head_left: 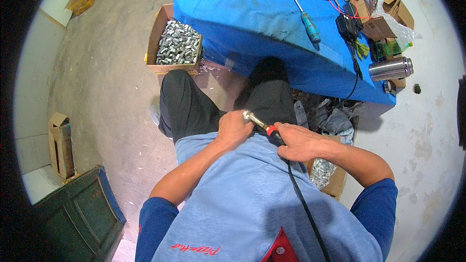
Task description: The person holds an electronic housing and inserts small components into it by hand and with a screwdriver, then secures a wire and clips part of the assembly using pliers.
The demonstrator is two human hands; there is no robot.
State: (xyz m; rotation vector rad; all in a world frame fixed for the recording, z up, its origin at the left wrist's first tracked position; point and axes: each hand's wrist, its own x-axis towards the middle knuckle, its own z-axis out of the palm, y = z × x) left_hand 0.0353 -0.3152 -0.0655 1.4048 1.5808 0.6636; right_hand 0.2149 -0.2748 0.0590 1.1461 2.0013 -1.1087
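My right hand (300, 141) is closed round a corded hand tool (273, 135) with a black handle, a red collar and a metal shaft. Its black cord runs down over my blue shirt. My left hand (235, 128) is a fist in front of my lap, its fingers wrapped round a small silver metal piece (247, 115) at the tool's tip. Most of that piece is hidden by the fingers. Both hands are held close to my belly, above my black trousers.
A cardboard box (151, 48) of small metal cylinders stands left of the blue-covered table (233, 5). On the table lie a screwdriver (309, 26), a black adapter (347, 26) and a steel flask (388, 69). A dark wooden panel (80, 213) is at lower left; a wall rises on the right.
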